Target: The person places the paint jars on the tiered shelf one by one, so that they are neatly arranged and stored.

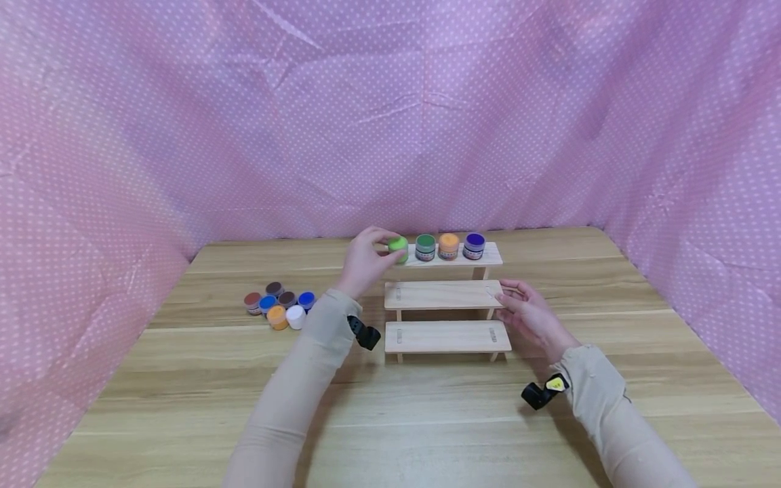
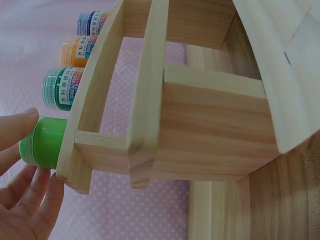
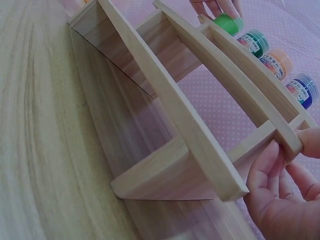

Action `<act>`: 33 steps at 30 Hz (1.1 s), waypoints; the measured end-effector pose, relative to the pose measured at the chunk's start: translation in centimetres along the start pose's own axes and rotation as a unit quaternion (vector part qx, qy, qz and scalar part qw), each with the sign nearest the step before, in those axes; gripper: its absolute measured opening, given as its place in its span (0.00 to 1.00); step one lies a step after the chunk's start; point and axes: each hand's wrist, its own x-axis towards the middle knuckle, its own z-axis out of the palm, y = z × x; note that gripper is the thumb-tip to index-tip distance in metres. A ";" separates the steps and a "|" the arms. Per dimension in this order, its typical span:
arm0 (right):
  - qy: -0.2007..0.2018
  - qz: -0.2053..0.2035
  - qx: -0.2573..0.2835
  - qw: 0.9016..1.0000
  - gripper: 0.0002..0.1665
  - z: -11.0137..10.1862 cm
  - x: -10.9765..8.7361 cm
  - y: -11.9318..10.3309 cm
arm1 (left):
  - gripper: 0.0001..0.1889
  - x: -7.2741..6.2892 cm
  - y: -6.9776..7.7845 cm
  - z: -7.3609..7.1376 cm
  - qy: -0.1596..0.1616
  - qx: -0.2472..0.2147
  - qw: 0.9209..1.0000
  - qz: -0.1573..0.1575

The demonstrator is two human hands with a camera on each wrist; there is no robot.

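My left hand (image 1: pixel 365 260) pinches a light green paint jar (image 2: pixel 47 142) at the left end of the top shelf of a three-step wooden rack (image 1: pixel 444 295). Along that same shelf, to the right, stand a dark green jar (image 1: pixel 425 248), an orange jar (image 1: pixel 448 247) and a dark blue jar (image 1: pixel 474 247). With thumb and fingers, my right hand (image 1: pixel 529 313) grips the right end of the rack's middle shelf (image 3: pixel 235 75). The middle and bottom shelves carry no jars.
On the table (image 1: pixel 183 379), left of the rack, several more paint jars stand in a cluster, among them an orange jar (image 1: pixel 277 317), a white jar (image 1: pixel 295 316) and a reddish-brown jar (image 1: pixel 253 303). Pink dotted cloth (image 1: pixel 390 122) hangs behind and at both sides.
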 end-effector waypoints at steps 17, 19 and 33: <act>0.003 0.006 -0.011 1.000 0.14 -0.1 0.3 0.1 | 0.15 0.3 0.1 -0.3 -0.034 0.010 0.999 -0.026; 0.004 0.007 -0.007 1.000 0.14 -0.1 0.3 0.1 | 0.16 0.3 0.1 -0.5 -0.039 0.015 0.999 -0.026; 0.008 0.014 -0.006 1.000 0.16 0.1 0.1 -0.2 | 0.21 0.1 0.2 -1.6 -0.049 0.020 0.998 -0.017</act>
